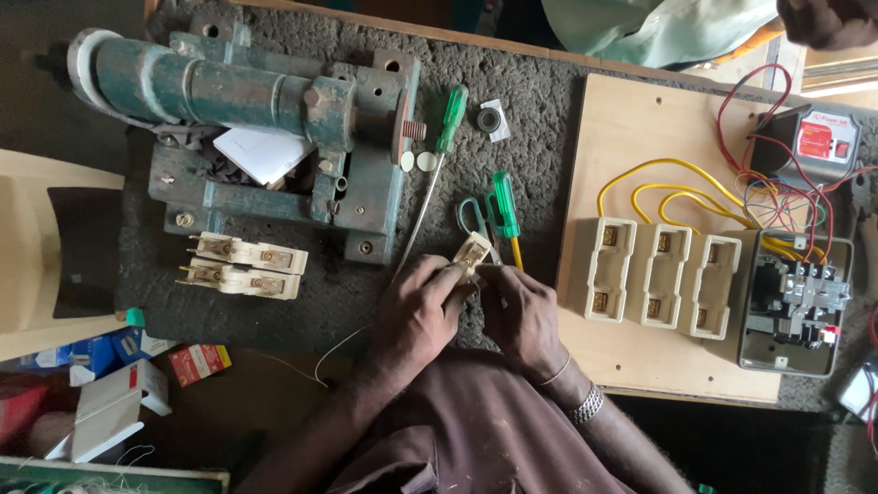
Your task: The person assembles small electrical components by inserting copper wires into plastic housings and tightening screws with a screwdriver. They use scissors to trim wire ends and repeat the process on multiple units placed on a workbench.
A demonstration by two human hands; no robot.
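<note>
Both hands, left hand (422,306) and right hand (519,316), pinch one cream fuse carrier (472,252) between them; better keep it steady, near the body.

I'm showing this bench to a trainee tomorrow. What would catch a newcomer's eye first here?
Likely the two hands at the centre: the left hand and right hand together hold a small cream fuse carrier. Next, the big green cast-metal machine at the upper left, with two more cream carriers below it. At right, a wooden board bears three cream fuse holders wired in yellow.
</note>
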